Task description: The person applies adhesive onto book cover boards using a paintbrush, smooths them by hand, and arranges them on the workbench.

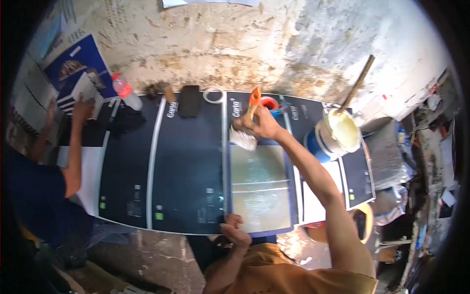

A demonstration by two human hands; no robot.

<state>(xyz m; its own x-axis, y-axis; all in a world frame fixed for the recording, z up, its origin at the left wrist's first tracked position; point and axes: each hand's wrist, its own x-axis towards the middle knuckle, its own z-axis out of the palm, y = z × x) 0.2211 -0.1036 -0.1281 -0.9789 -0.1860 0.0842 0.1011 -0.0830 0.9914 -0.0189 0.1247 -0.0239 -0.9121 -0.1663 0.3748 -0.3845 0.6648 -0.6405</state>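
My right hand (264, 123) grips a wide paintbrush (253, 102) with an orange-tipped handle. Its pale bristles hang over the top of a blue-bordered sheet (260, 196), whose beige middle looks wet and glossy, with a pale line across it. At the sheet's lower left corner is my left hand (236, 232), its fingers curled. Whether they pinch anything is not clear. Beyond my right hand stands a small red and blue pot (269, 103). A bucket (338, 134) of cream-coloured paste, with a wooden stick (358, 82) in it, stands to the right.
Black printed panels (188, 161) cover the table. Along its back are a tape roll (214, 95), a black block (189, 101) and a bottle (127, 92). At left a co-worker's hand (83, 109) touches striped stacks. Wrapped bundles (389, 154) crowd the right side.
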